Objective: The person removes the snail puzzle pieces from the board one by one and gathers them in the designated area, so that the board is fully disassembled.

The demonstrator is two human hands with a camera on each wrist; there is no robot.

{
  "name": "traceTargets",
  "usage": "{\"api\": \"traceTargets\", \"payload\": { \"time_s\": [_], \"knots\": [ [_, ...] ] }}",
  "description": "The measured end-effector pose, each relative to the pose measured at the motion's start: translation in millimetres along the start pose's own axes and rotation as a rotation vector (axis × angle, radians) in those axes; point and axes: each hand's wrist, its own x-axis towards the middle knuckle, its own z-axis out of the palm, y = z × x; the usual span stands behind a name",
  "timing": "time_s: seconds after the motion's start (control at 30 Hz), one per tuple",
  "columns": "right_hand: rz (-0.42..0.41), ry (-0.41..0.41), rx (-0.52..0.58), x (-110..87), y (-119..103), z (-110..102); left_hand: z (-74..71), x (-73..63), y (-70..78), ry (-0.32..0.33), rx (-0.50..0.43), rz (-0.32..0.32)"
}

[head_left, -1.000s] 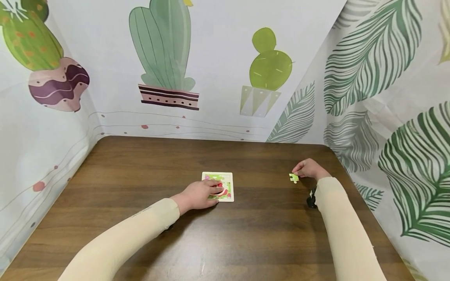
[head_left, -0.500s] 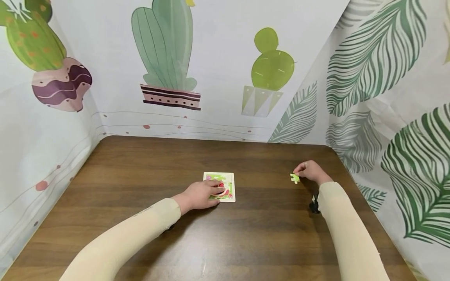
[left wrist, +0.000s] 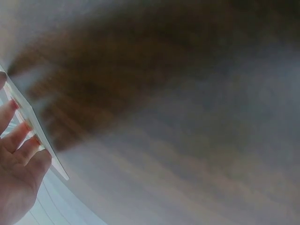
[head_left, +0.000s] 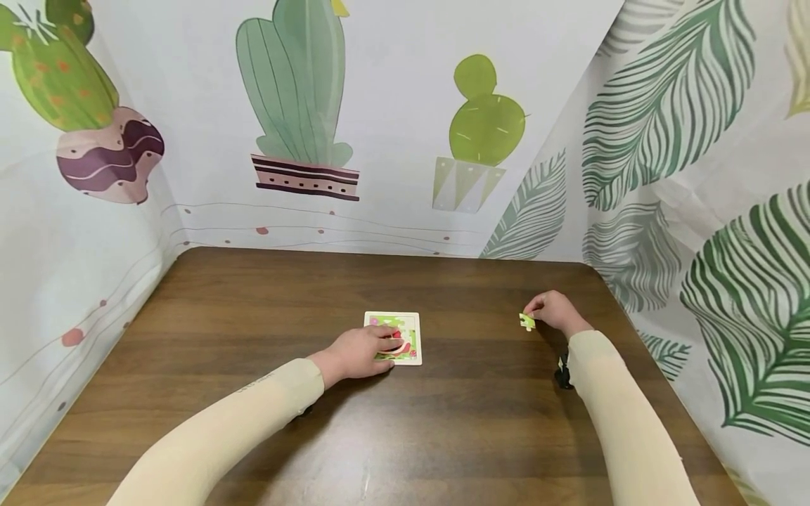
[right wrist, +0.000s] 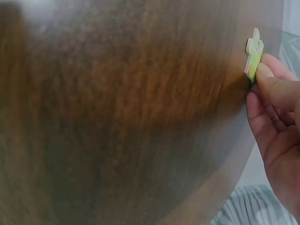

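Only a slight shift since a second ago: the right hand [head_left: 554, 311] draws a touch closer to the puzzle board [head_left: 392, 313], bringing the puzzle piece [head_left: 526, 322] along, while the left hand [head_left: 356, 351] stays put. And there's the grip, clear in the right wrist view: thumb [right wrist: 276, 91] and index finger pinching the piece by one edge. Over on the board, the left fingers [left wrist: 16, 136] lie spread across its left and middle, apparently steadying it. The piece is well to the board's right, just about level with its middle; whether it touches the table [head_left: 468, 407], I can't tell. We look to be at the fetching stage, and the next move probably calls for a carry leftward, then lining the piece up over the pale gap [head_left: 410, 321] in the board's far right corner. Which way does it point? A notch faces left, towards the board, and a knob points to the person's side; it's roughly as long as wide, no clear long axis, and a little tilted. The board itself is square, lying flat.
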Motion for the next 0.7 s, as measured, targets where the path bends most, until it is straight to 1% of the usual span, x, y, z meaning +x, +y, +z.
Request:
{"api": "traceTargets", "payload": {
  "time_s": [0.3, 0.53, 0.7],
  "knots": [
    [-0.021, 0.024, -0.006, 0.1, -2.8, -1.6, -0.1, 1.1, 0.1, 0.006, 0.007, 0.005],
    [0.007, 0.02, 0.023, -2.4, -1.7, -2.0, 0.0, 1.7, 0.4, -0.003, 0.01, 0.007],
    [-0.013, 0.024, 0.04, 0.3, -5.7, -4.9, 1.0, 0.5, -0.1, 0.002, 0.003, 0.005]
  ]
}}
